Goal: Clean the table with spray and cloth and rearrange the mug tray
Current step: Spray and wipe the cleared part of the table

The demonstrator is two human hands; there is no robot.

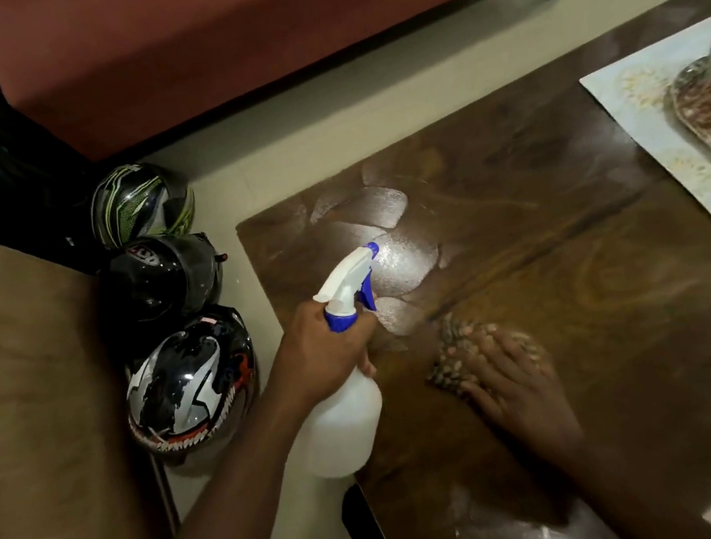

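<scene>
Now the left hand (325, 352) grips the spray bottle (344, 421); the right hand (508, 380) presses flat on the cloth (455, 346) on the table (612, 284).

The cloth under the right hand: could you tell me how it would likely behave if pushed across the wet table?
The cloth looks soft and bunched under the flat right hand, so it would probably crumple rather than slide as a sheet. The table shines wet near the spray bottle, so it would likely glide easily there and grow damp and heavier.
</scene>
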